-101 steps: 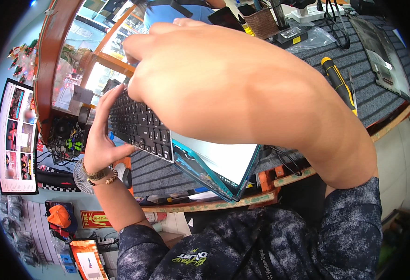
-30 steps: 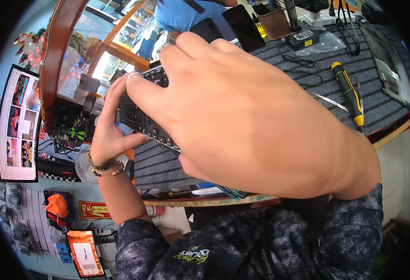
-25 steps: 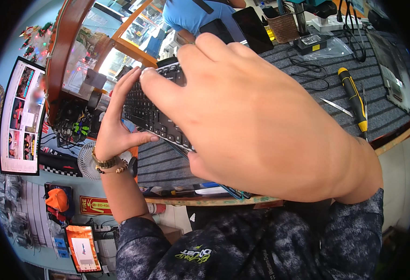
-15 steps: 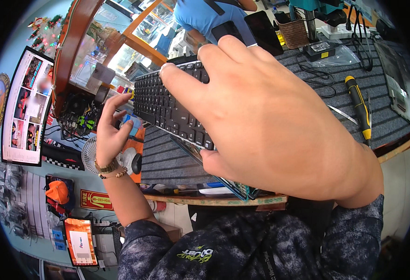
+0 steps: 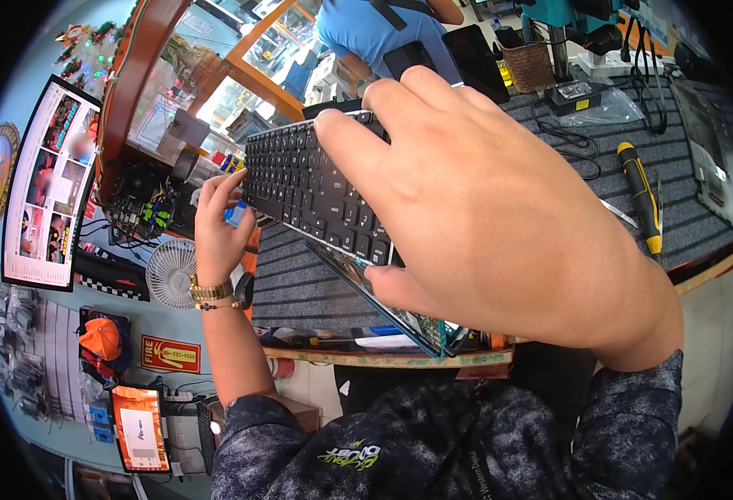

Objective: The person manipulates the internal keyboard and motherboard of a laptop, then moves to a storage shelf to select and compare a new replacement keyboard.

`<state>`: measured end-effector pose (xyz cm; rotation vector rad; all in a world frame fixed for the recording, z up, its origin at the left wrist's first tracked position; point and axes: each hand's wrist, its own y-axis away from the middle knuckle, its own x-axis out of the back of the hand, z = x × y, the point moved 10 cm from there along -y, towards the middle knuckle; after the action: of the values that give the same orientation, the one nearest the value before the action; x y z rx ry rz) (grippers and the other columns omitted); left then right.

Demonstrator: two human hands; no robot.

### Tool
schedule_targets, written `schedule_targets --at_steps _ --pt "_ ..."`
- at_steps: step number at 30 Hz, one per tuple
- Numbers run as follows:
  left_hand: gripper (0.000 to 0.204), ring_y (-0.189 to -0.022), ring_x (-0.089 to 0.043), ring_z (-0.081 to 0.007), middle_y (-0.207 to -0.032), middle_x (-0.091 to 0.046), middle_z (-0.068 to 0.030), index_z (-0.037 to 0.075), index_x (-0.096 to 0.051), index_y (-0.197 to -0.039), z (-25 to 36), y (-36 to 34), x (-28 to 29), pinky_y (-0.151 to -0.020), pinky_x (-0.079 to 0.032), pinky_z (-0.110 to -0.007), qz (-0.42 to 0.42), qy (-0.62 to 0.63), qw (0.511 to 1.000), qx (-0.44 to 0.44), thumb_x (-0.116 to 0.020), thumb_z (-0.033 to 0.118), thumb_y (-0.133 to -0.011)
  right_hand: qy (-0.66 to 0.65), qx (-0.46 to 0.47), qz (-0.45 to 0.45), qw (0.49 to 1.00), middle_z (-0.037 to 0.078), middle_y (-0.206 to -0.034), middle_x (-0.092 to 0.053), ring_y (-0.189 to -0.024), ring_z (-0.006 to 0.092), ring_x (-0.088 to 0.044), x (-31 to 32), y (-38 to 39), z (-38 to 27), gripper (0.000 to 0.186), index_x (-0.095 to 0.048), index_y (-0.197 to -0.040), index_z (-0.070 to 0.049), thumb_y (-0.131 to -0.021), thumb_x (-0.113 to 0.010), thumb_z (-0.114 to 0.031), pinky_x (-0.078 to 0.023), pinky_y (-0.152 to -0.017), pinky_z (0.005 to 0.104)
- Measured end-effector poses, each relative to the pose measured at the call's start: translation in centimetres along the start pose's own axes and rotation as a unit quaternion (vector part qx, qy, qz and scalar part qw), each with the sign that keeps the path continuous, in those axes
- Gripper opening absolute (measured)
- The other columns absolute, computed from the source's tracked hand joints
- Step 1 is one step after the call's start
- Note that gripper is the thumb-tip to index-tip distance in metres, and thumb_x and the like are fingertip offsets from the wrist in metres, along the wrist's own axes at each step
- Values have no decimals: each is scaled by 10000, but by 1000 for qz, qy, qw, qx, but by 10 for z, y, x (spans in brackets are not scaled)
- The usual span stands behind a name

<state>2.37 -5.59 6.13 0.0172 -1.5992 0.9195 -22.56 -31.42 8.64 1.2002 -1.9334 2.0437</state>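
Observation:
My right hand (image 5: pixel 475 217) fills much of the head view, gripping a loose black laptop keyboard (image 5: pixel 300 183), its index fingertip over the keys. The keyboard is held tilted above a teal-edged laptop assembly (image 5: pixel 429 333) on the bench, mostly hidden by that hand. At the keyboard's left end is my left hand (image 5: pixel 220 233), with a watch and bead bracelet, fingers bent and apart; whether its fingertips touch the keyboard edge I cannot tell.
The ridged grey bench mat (image 5: pixel 287 300) carries a yellow-black screwdriver (image 5: pixel 637 192), charger (image 5: pixel 575 98), cables and a bottom panel (image 5: pixel 708 158). A white fan (image 5: pixel 169 275), electronics and a monitor (image 5: pixel 50 183) are left. A person in blue (image 5: pixel 366 29) is beyond the bench.
The keyboard and my right hand have shifted rightward in view. My left hand has released the keyboard's near edge and now has its fingers loosely apart at the left end.

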Motion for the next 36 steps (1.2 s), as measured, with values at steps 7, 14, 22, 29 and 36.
schedule_targets --at_steps 7,14,22,29,36 --pt "595 -1128 -702 -237 -1295 -693 -119 46 -754 -1468 9 -2 0 -972 -602 -363 6 -23 1000 -20 -711 -97 -892 39 -21 -37 998 168 -1232 -644 -1196 352 -629 -6 -2 3 820 -632 -1421 61 -742 -998 -217 -549 -1056 451" --pt "600 -1173 -708 -237 -1319 -691 -109 55 -751 -1468 4 2 4 -988 -607 -363 7 -21 1000 -10 -703 -101 -891 -31 17 21 999 173 -1324 -633 -1264 371 -622 -2 0 2 928 -621 -1472 76 -695 -1038 -211 -538 -1101 451" --pt "634 -1324 -686 -219 -1442 -660 -87 76 -739 -1500 -3 -4 -2 -1088 -616 -372 6 60 998 28 -667 -142 -909 -47 -21 -67 996 196 -1380 -618 -1279 389 -615 -15 5 19 932 -647 -1457 59 -672 -1055 -235 -525 -1056 465" --pt "689 -1471 -602 -218 -1584 -594 -79 69 -677 -1555 -10 9 -9 -1146 -553 -390 -29 113 993 27 -646 -160 -906 -26 11 -21 999 190 -1198 -704 -1210 328 -649 -22 7 19 477 -836 -1048 37 -820 -950 -367 -551 -929 489" --pt "608 -1497 -581 -214 -1628 -598 -98 68 -625 -1634 -20 -1 -14 -1146 -525 -375 -24 206 978 31 -673 12 -1030 -20 4 -21 1000 159 -1187 -719 -1177 295 -649 -15 7 19 410 -872 -1000 -35 -829 -905 -406 -514 -913 478"
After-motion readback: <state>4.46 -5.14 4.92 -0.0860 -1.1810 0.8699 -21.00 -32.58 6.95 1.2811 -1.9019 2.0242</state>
